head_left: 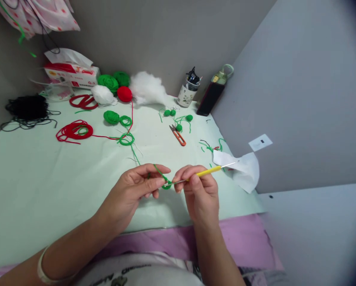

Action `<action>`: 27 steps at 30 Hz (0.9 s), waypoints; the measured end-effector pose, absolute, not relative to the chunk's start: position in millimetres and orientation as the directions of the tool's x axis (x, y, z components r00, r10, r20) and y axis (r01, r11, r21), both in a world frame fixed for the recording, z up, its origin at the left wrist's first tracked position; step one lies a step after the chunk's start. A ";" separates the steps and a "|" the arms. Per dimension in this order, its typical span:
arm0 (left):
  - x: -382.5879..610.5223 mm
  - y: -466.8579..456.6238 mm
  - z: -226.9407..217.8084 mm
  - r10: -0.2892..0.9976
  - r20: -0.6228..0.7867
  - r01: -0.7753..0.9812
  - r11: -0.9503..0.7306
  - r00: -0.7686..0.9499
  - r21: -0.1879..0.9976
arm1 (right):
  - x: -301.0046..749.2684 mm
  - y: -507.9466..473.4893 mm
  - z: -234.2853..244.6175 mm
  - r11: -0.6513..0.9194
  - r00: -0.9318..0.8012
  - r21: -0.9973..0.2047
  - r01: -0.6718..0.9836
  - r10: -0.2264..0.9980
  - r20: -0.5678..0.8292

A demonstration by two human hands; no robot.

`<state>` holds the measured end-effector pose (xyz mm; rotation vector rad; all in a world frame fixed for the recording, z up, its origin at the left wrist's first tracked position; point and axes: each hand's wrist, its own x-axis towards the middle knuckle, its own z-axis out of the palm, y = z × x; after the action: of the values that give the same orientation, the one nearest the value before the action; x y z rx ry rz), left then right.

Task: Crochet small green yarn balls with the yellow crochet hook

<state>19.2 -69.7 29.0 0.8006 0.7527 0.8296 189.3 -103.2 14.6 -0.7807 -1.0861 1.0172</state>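
A green yarn strand (162,177) is pinched by left hand (136,187); at three o'clock, yellow-handled metal crochet hook (209,171) is gripped by right hand (200,194).

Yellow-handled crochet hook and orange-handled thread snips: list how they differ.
The yellow-handled crochet hook is gripped in the right hand, raised over the pale green cloth; the orange-handled thread snips lie untouched on it. The hook is one slim rod, tip in the green yarn loop pinched by the left hand; the snips have two blades. Both have metal tips.
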 end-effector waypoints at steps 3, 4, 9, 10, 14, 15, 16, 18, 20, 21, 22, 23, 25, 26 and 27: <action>19.0 -70.4 26.3 0.868 -0.225 -0.302 0.380 0.442 0.874 | 190.4 -108.6 16.6 0.446 0.183 -0.892 -0.073 0.885 0.428; 18.9 -70.6 25.5 0.878 -0.209 -0.285 0.352 0.430 0.892 | 190.6 -111.3 17.1 0.495 0.185 -0.868 0.041 0.850 0.494; 17.9 -71.4 25.6 0.901 -0.169 -0.276 0.294 0.399 0.915 | 190.4 -121.3 13.6 0.657 -0.107 -0.480 0.582 0.647 0.755; 17.7 -71.3 26.4 0.890 -0.176 -0.291 0.316 0.419 0.903 | 190.4 -121.8 11.4 0.657 -0.158 -0.413 0.631 0.630 0.761; 16.8 -69.0 28.9 0.767 -0.251 -0.327 0.511 0.590 0.795 | 192.1 -121.8 4.6 0.643 -0.190 -0.415 0.644 0.660 0.727; 16.6 -68.2 28.9 0.737 -0.268 -0.329 0.554 0.620 0.764 | 192.9 -121.7 4.8 0.649 -0.184 -0.434 0.626 0.663 0.726; 16.4 -67.4 28.7 0.720 -0.280 -0.333 0.582 0.635 0.742 | 193.9 -121.6 5.7 0.659 -0.178 -0.452 0.601 0.662 0.728; 16.0 -66.3 27.9 0.724 -0.291 -0.337 0.587 0.626 0.736 | 195.6 -120.9 9.5 0.681 -0.147 -0.515 0.521 0.665 0.732; 15.4 -66.0 27.5 0.751 -0.284 -0.318 0.546 0.597 0.775 | 196.6 -119.1 13.7 0.647 -0.051 -0.649 0.399 0.723 0.689; 15.0 -66.2 27.4 0.769 -0.275 -0.303 0.514 0.577 0.803 | 196.9 -117.6 15.4 0.605 0.021 -0.730 0.318 0.765 0.644; 14.5 -66.5 27.5 0.789 -0.263 -0.287 0.479 0.556 0.830 | 197.1 -115.8 16.6 0.556 0.096 -0.800 0.227 0.805 0.586; 14.0 -66.9 27.6 0.807 -0.252 -0.270 0.445 0.533 0.854 | 197.3 -113.7 17.4 0.506 0.159 -0.853 0.130 0.838 0.521; 13.1 -67.8 27.9 0.835 -0.235 -0.241 0.394 0.498 0.887 | 197.4 -109.6 17.9 0.425 0.225 -0.904 -0.049 0.886 0.404; 13.1 -68.3 28.1 0.843 -0.231 -0.229 0.378 0.486 0.897 | 197.1 -108.0 17.7 0.400 0.227 -0.909 -0.116 0.902 0.368; 13.6 -68.9 28.4 0.848 -0.226 -0.220 0.365 0.479 0.904 | 196.5 -107.1 17.3 0.383 0.212 -0.910 -0.160 0.914 0.347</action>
<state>13.6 -68.9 28.4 0.9500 0.7936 0.7885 196.5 -107.1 17.3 -0.8729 -1.0921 0.8945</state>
